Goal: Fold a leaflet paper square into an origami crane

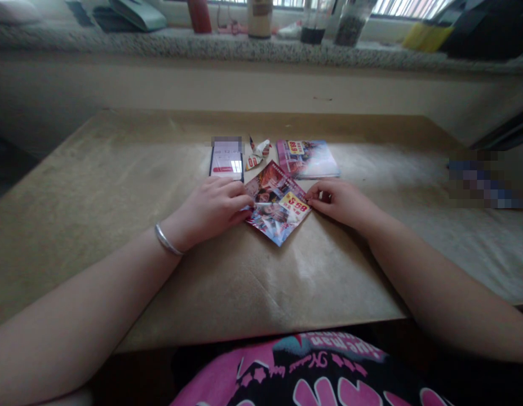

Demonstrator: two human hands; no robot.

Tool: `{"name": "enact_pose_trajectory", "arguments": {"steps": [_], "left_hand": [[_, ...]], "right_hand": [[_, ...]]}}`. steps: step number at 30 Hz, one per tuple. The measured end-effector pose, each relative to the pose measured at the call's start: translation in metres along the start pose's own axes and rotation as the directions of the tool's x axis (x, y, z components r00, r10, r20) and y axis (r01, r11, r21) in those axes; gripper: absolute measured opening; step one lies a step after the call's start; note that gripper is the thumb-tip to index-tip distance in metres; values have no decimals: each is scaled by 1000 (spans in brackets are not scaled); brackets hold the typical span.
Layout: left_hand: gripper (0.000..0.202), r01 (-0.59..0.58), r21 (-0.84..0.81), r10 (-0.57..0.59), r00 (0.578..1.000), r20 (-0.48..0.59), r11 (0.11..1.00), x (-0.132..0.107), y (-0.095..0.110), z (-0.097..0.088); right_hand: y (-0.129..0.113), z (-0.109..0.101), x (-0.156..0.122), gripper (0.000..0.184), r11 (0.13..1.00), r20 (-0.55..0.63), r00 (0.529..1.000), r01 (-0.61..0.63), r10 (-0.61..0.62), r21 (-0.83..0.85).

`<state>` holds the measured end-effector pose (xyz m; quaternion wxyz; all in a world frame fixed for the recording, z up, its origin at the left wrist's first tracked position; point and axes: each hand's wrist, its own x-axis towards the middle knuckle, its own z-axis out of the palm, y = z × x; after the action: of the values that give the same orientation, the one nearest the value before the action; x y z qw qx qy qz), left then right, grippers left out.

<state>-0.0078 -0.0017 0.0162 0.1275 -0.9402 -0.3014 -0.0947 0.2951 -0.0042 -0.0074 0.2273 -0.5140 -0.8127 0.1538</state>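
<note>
A square of colourful printed paper (267,217) lies on the table, turned so that one corner points toward me. A crease runs across its middle from side to side. At its left corner my left hand (217,207), with a silver bangle on the wrist, has its fingers closed on the edge. My right hand (340,204) pinches the right corner between thumb and fingers. Just beyond the sheet stands a small folded paper figure (257,155), birdlike in shape. Right of it is a stack of similar printed sheets (316,160).
A phone (225,160) with a lit screen lies beyond my left hand. On the right side of the table is a partly blurred bluish item (493,189). Several jars and bottles, one a red container (199,16), stand along the speckled windowsill (227,46).
</note>
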Motion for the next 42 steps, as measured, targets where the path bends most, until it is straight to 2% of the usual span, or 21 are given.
{"name": "enact_pose_trajectory", "arguments": {"steps": [2, 6, 9, 14, 20, 29, 33, 37, 42], "left_hand": [[34, -68, -34, 68, 998, 16, 997, -1, 2, 1], [49, -107, -82, 112, 992, 58, 991, -2, 4, 3], [41, -158, -116, 163, 986, 33, 981, -1, 5, 4], [26, -213, -123, 211, 977, -24, 969, 1, 7, 1], [28, -220, -170, 216, 976, -42, 961, 0, 3, 1], [27, -148, -228, 156, 988, 18, 962, -3, 3, 2], [38, -179, -238, 187, 982, 11, 954, -2, 6, 1], [33, -222, -264, 232, 973, 7, 939, 0, 6, 0], [30, -191, -238, 200, 980, 15, 952, 0, 5, 0]], "right_hand": [[0, 0, 0, 17, 1000, 9, 1000, 8, -8, -12], [0, 0, 0, 27, 1000, 58, 998, 14, -13, -16], [-1, -1, -1, 30, 999, 85, 996, 38, -37, -3], [-8, -2, -2, 35, 975, 57, 974, 220, -221, 26], [-8, -3, -4, 22, 934, 40, 934, 357, -356, -25], [-12, 0, -6, 15, 919, 52, 921, 389, -386, -68], [-15, 0, -7, 18, 919, 107, 923, 380, -369, -104], [-16, 0, -6, 21, 907, 122, 921, 387, -370, -165], [-15, -2, -5, 21, 905, 139, 915, 397, -378, -154]]}}
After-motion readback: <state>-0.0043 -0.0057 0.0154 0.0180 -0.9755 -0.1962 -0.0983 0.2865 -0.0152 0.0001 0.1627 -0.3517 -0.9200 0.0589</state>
